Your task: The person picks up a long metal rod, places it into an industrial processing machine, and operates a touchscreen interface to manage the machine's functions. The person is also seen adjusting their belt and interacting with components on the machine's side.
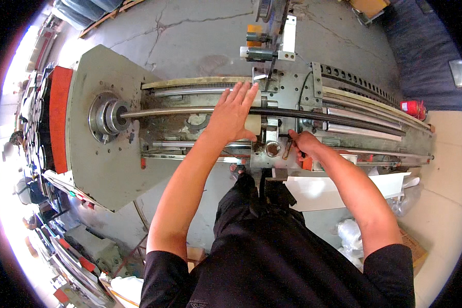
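Observation:
A long rod (172,111) runs across the machine from a round metal chuck (108,117) at the left, bare metal first and black farther right. My left hand (231,113) lies over the rod with its fingers stretched out and apart, close to a cream-coloured cylindrical block (253,125). My right hand (304,143) is closed at the near side of the carriage plate (286,96); its fingers curl around a small dark handle, mostly hidden by the hand. Left of it, a round metal knob (272,149) sits on the carriage.
Metal guide rails (374,154) extend right along the machine. A grey housing (108,169) stands at left. Beyond the carriage are a black-and-white cylinder fitting (256,53) and a bracket (288,38). A white panel (344,192) lies at the near right, plastic bags (350,236) below it.

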`<state>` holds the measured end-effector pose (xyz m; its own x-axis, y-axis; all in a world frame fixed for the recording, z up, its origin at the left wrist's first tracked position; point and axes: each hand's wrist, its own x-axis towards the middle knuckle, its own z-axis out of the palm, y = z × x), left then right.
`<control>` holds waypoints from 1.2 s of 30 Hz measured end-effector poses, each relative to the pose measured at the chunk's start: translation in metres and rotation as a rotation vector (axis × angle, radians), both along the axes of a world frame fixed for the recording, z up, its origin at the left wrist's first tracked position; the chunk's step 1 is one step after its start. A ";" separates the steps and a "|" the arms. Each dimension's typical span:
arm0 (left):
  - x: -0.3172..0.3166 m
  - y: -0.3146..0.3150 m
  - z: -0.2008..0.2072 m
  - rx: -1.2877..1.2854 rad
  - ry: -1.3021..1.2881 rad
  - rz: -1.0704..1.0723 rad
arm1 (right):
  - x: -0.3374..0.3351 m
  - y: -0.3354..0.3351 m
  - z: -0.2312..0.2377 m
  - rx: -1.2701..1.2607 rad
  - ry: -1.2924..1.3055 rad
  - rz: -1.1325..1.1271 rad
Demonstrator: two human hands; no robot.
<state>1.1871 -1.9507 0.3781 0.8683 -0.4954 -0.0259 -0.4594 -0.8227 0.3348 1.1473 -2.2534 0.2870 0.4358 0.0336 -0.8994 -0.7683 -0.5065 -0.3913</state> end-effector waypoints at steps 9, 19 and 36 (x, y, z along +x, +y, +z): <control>0.004 0.005 0.010 -0.231 -0.056 0.095 | -0.003 -0.005 -0.016 0.030 -0.019 -0.074; 0.000 0.014 -0.004 -0.065 0.128 -0.031 | -0.005 0.010 -0.010 -0.002 -0.035 -0.126; -0.289 0.254 0.062 -0.388 -0.790 1.184 | 0.015 -0.013 -0.024 -0.022 0.221 -0.258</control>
<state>0.8986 -1.6971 0.4400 0.4885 0.6321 0.6015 0.2376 -0.7597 0.6053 1.1620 -2.2659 0.2628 0.2221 -0.0730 -0.9723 -0.9371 -0.2913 -0.1922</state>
